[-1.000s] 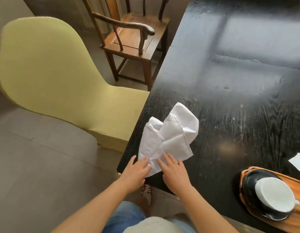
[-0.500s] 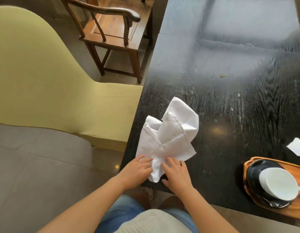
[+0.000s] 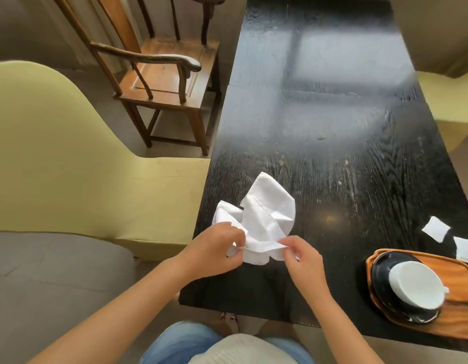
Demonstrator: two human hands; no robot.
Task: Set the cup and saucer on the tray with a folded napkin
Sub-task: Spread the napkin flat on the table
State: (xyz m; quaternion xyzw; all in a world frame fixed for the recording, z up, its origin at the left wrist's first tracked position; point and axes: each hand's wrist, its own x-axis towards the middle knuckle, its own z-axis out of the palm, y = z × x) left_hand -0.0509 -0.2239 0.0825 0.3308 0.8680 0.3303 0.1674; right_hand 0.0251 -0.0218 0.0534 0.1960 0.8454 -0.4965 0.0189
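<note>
Since napkin (image 3: 264,222) lay crumpled on surface (image 3: 358,179), pinched near hem, left grip (image 3: 214,252) and right grip (image 3: 302,258) closed, to spread flat for folding.

One napkin (image 3: 261,219) lying crumpled, one cup (image 3: 415,285) sitting on one saucer (image 3: 382,292), one tray (image 3: 461,313), two small white paper squares (image 3: 436,228), two hands (image 3: 214,249) working, two chairs (image 3: 159,74) standing beside one table (image 3: 332,127)

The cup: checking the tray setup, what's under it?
The cup sits upside down on a dark saucer on the wooden tray. The saucer's centre is covered.
</note>
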